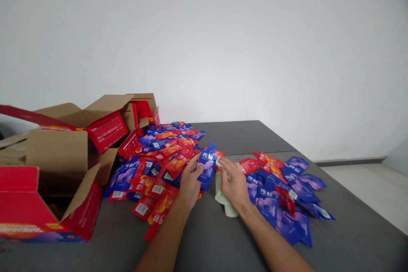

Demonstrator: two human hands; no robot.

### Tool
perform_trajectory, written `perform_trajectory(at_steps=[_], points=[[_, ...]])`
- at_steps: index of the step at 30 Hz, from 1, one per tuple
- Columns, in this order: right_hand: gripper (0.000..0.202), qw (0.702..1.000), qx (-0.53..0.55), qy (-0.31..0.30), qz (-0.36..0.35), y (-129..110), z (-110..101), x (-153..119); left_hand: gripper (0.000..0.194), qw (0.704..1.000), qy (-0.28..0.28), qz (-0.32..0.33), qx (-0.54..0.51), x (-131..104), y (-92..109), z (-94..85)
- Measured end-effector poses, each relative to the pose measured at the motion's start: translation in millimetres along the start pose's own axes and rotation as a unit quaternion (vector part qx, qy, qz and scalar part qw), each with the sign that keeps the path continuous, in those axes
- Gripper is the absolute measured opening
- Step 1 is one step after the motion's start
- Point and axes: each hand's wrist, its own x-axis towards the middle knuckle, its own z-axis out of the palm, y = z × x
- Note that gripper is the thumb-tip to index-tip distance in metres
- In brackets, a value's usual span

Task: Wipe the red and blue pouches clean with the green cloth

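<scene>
My left hand [191, 180] is closed on a blue pouch [207, 165] with purple fruit and white lettering, held upright with its front towards me. Close to the pouch's right edge, my right hand [233, 178] grips a pale cloth [225, 202], which hangs down below the fingers to the table. Whether the cloth touches the pouch I cannot tell. Left of my hands lies a heap of red and blue pouches [168, 151]. On the right is a second, looser pile of blue and red pouches [267, 199], partly behind my right wrist.
An open red cardboard box [19, 204] stands at the left front, its flaps spread. Behind it are more open red boxes [106, 129]. The dark grey table [236, 134] runs back to a white wall [223, 42]. Pale floor [363, 187] shows beyond its right edge.
</scene>
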Motion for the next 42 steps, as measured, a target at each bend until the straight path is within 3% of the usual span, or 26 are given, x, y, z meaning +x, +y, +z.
perform_trajectory(at_steps=[5, 10, 13, 17, 21, 24, 28, 33, 42], points=[[0.032, 0.999, 0.046, -0.023, -0.001, -8.3, 2.1, -3.6, 0.055, 0.996, 0.033, 0.042, 0.073, 3.4, -4.6, -5.1], [0.034, 0.995, 0.078, -0.050, -0.023, -12.6, 2.1, -5.0, 0.032, 0.976, 0.044, 0.116, 0.179, 5.8, -11.5, -9.8], [0.035, 0.995, 0.069, -0.066, -0.033, -11.4, 4.0, -5.3, 0.023, 0.977, 0.019, 0.099, 0.186, 5.4, -15.0, -6.6], [0.041, 0.992, 0.016, -0.102, -0.069, -10.3, 6.4, -6.1, 0.033, 1.000, -0.021, -0.003, 0.001, 3.4, -18.6, 2.4], [0.046, 0.984, -0.036, -0.148, -0.093, -14.4, 4.0, -7.8, 0.044, 0.994, -0.046, -0.028, -0.096, 2.2, -15.5, 2.8], [0.048, 0.974, -0.058, -0.186, -0.117, -18.0, 1.6, -8.6, 0.071, 0.994, -0.047, -0.050, -0.079, 2.4, -10.1, -4.2], [0.054, 0.974, -0.098, -0.172, -0.108, -16.2, -2.2, -6.2, 0.096, 0.993, -0.082, -0.081, -0.028, 0.5, -4.3, -8.6], [0.056, 0.982, -0.132, -0.125, -0.052, -7.9, -12.4, 1.2, 0.091, 0.984, -0.143, -0.106, 0.011, -4.9, -0.4, -2.7], [0.062, 0.986, -0.133, -0.100, -0.021, -1.3, -10.8, 1.5, 0.088, 0.976, -0.169, -0.126, 0.059, -5.3, 2.7, -4.7]])
